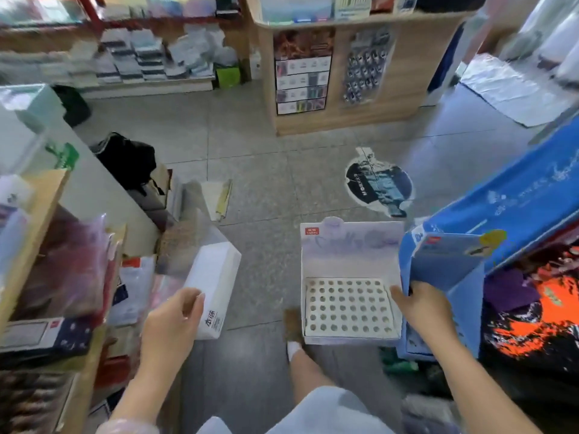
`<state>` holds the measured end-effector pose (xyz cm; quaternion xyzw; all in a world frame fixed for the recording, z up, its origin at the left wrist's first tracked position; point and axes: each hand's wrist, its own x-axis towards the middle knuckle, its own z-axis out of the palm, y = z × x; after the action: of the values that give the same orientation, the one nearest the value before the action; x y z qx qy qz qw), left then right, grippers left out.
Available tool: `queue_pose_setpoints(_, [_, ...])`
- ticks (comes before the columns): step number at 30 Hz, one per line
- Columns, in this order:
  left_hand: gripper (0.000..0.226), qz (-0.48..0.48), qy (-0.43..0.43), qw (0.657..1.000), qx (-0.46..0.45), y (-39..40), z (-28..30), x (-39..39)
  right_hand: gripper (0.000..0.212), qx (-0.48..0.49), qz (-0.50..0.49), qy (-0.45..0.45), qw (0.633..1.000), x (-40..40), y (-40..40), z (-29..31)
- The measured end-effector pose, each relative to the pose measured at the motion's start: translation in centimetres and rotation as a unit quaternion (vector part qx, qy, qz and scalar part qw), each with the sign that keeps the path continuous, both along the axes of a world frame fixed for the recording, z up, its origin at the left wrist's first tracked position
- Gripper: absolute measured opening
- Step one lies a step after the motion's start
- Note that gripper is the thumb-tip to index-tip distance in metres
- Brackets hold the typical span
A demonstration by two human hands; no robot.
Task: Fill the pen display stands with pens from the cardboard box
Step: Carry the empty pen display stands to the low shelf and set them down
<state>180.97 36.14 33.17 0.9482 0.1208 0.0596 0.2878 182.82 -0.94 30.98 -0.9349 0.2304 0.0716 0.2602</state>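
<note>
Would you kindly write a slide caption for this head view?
Left hand holds a white box while right hand grips a blue display stand beside an empty lilac pen stand.

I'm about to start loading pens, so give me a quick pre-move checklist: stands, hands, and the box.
1. Lilac pen display stand on the floor, holes facing up: ok.
2. Its holes free of pens: ok, all look empty.
3. Right hand free to pick pens: not ok, it grips the blue display stand.
4. Left hand holds the white box: ok.
5. White box open: cannot tell.
6. Pens in sight: not ok, none visible.
</note>
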Motion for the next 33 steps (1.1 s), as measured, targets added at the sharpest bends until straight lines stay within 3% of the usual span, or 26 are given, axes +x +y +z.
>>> queue_pose_setpoints(10, [0.005, 0.04, 0.004, 0.999, 0.003, 2.1, 0.5, 25.8, 0.05, 0.022, 0.104, -0.011, 0.994, 33.2, 4.4, 2.2])
queue_pose_setpoints(15, [0.002, 0.107, 0.017, 0.994, -0.012, 4.5, -0.3, 35.4, 0.036, 0.051, 0.139, -0.014, 0.989, 48.0, 9.1, 3.4])
queue_pose_setpoints(21, [0.003, 0.171, 0.03, 0.984, -0.037, 9.5, -3.1, 51.0, 0.045, 0.021, 0.174, -0.004, 0.984, 65.7, 15.1, 3.0])
queue_pose_setpoints(25, [0.006, 0.15, 0.024, 0.987, -0.06, 12.2, -2.6, 63.2, 0.047, 0.008, 0.16, 0.008, 0.987, 76.6, 18.0, 2.7])
queue_pose_setpoints(33, [0.003, 0.08, -0.031, 0.996, -0.021, 16.5, 0.5, 85.2, 0.04, 0.022, 0.103, 0.007, 0.994, 93.5, 19.6, 1.9])
